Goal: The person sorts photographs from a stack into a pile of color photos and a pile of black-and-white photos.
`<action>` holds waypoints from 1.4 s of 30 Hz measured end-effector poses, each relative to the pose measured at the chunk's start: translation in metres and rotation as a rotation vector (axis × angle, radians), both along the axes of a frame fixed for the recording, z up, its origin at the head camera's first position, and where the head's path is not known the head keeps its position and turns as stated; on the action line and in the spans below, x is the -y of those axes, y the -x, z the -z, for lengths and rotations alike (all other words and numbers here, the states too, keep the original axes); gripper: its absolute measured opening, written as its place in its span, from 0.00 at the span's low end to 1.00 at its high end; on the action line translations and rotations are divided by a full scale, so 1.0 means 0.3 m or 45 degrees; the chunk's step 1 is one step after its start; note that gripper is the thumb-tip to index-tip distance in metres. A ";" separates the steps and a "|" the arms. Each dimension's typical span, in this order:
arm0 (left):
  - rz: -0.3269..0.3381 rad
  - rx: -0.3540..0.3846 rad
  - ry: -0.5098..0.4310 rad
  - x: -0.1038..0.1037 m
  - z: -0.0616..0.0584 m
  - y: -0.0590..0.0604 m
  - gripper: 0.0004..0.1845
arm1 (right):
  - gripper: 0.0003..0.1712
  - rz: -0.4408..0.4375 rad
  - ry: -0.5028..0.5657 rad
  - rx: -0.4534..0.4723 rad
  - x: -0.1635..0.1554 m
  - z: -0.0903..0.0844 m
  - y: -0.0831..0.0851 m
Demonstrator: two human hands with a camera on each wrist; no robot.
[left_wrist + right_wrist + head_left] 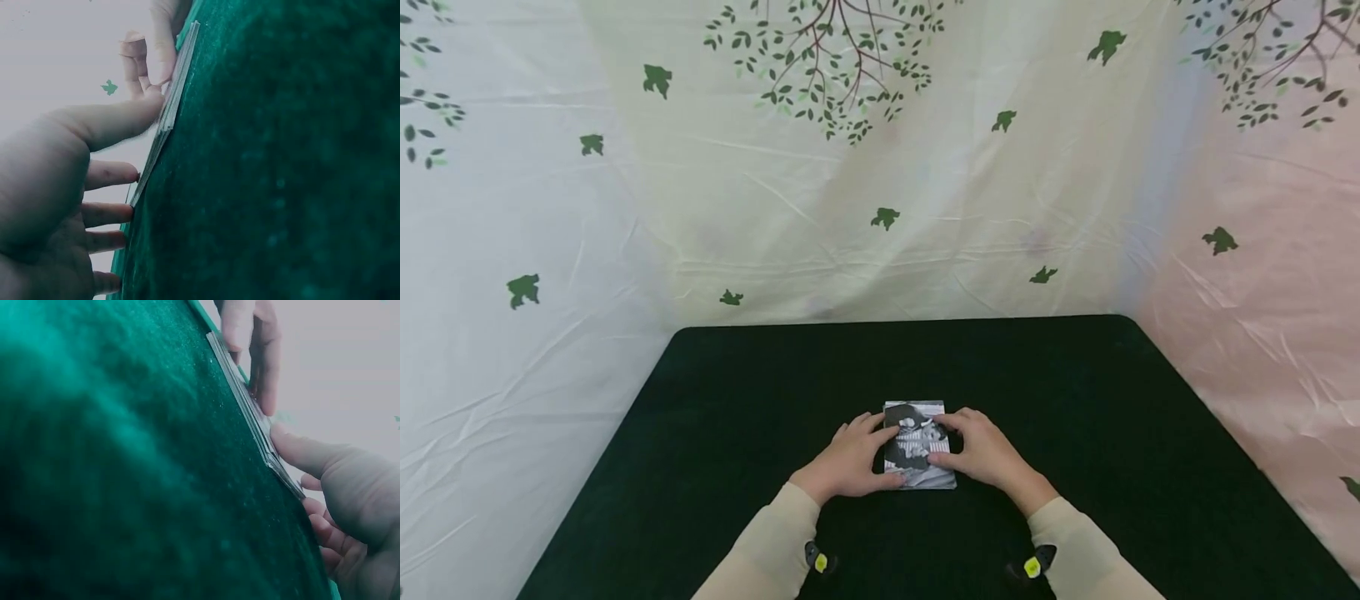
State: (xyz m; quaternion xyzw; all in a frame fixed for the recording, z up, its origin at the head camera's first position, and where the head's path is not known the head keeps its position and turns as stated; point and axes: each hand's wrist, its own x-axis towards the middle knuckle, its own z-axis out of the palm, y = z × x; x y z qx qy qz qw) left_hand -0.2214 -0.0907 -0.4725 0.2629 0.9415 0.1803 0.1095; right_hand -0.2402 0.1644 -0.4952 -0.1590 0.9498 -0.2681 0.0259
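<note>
Stack of black-and-white printed cards (914,450) lies flat on the dark green tablecloth (1000,367), between the two hands. Thin rectangular pieces, glossy-looking top print with dark patches and fine stripes; subject too small to read. Wrist views show the edge as several pale, thin layers, not perfectly flush at the corner.

Left hand (852,460): spread wide, fingers near straight, thumb well away from them. Thumb on the near-left part of the top face, fingers at the left side. Touching, no wrapped grip.

Right hand (988,450): also spread, fingers gently bent, thumb on the top face, index at the far-right part. Touching, no wrapped grip visible.

Cloth has a short, velvety nap; table outline has rounded far corners. Cream sleeves (775,542), smooth fabric, end at the wrists; small dark wrist devices (817,560) with yellow-green faces below. Behind: creased, slightly shiny fabric backdrop (925,275), pale yellow-green mid, whitish left, pink right, printed with green leaves (885,218) and thin brown branches (842,58).
</note>
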 end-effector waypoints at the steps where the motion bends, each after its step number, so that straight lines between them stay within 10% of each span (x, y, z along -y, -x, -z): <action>1: -0.007 -0.001 0.006 0.000 0.002 -0.002 0.42 | 0.39 0.003 0.002 0.012 0.002 0.002 0.000; 29: -0.008 -0.043 -0.022 -0.027 0.007 -0.011 0.42 | 0.53 0.105 0.173 0.129 0.002 0.004 -0.012; 42: -0.224 -0.069 -0.491 -0.032 0.016 0.022 0.29 | 0.33 0.211 0.539 0.162 0.010 -0.012 0.006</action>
